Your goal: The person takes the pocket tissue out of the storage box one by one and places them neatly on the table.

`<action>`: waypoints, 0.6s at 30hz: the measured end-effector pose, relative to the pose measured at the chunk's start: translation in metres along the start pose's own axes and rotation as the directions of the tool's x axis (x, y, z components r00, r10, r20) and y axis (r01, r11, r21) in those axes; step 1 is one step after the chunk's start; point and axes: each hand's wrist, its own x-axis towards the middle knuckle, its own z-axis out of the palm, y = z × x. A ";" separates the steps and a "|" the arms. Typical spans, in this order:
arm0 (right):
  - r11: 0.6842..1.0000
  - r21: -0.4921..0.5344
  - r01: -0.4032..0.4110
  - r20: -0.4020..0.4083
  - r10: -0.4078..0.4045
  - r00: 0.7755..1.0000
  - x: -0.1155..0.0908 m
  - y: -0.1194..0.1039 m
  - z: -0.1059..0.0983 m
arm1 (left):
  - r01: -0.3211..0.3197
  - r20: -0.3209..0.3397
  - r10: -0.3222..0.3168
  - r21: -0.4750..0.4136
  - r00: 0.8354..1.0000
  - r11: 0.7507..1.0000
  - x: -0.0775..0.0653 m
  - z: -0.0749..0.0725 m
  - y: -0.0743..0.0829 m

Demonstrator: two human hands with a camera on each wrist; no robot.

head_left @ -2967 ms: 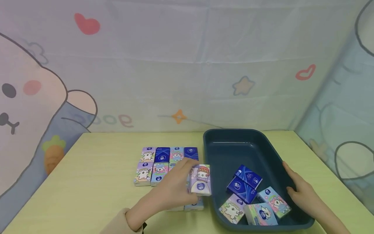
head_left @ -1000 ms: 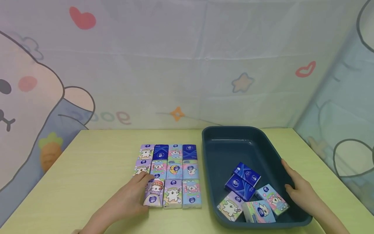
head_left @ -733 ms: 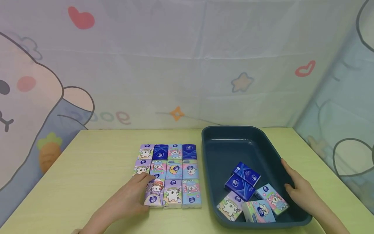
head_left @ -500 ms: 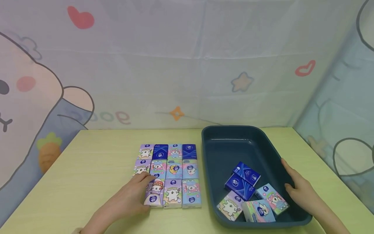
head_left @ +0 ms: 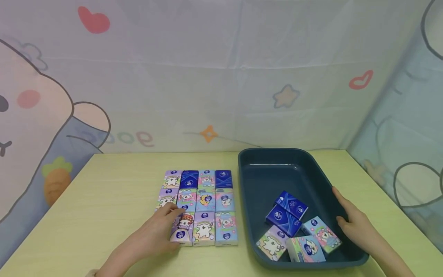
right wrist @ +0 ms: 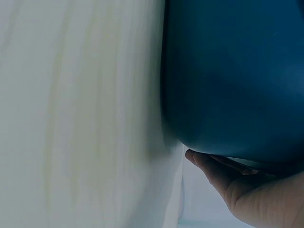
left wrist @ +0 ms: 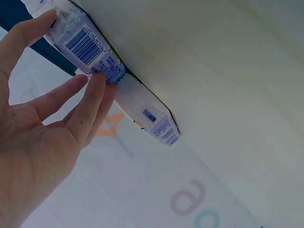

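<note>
At the front left corner of a block of tissue packs, my left hand (head_left: 155, 232) holds a purple tissue pack (head_left: 183, 229) with a red-hatted cartoon figure. Thumb and fingers lie at opposite ends of this pack, which rests on the table in line with its neighbours. The left wrist view shows its barcode side (left wrist: 88, 47). My right hand (head_left: 356, 227) grips the right wall of a dark blue tray (head_left: 277, 165), thumb on the inner side and fingers outside. Under the rim, the right wrist view shows the fingers (right wrist: 213, 173) against the tray's outer wall.
Packs in three rows lie edge to edge, among them a purple pack (head_left: 204, 229) and a light blue pack (head_left: 226, 229). Several loose packs, including a dark blue one (head_left: 283, 220), lie in the tray's near half. A printed cloth (head_left: 173, 77) hangs behind the pale yellow table (head_left: 114, 192).
Three seconds ago my left hand held the purple pack up near the tray's left rim; it has moved left and down to the block's corner. Over the last second, both hands stay nearly still.
</note>
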 end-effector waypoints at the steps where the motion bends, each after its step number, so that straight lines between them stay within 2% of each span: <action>1: 1.000 -0.002 0.002 -0.003 -0.002 1.000 0.000 0.000 0.000 | 0.002 0.000 -0.002 0.005 1.000 1.000 0.000 0.000 0.000; 6: 1.000 -0.012 -0.002 0.000 0.002 1.000 0.000 -0.001 0.000 | 0.018 -0.015 -0.017 0.064 1.000 0.998 0.000 -0.002 0.005; 9: 1.000 -0.014 0.003 -0.003 -0.003 1.000 0.000 -0.002 0.000 | 0.003 -0.038 0.001 0.100 0.999 0.995 0.001 -0.005 0.010; 13: 1.000 -0.010 0.003 -0.001 -0.003 1.000 0.001 -0.003 0.000 | -0.081 -0.052 0.086 0.088 0.995 0.993 0.002 -0.009 0.019; 18: 1.000 -0.011 -0.006 0.003 0.006 1.000 0.000 -0.002 0.000 | -0.215 -0.035 0.216 0.029 0.976 0.976 0.009 -0.012 0.037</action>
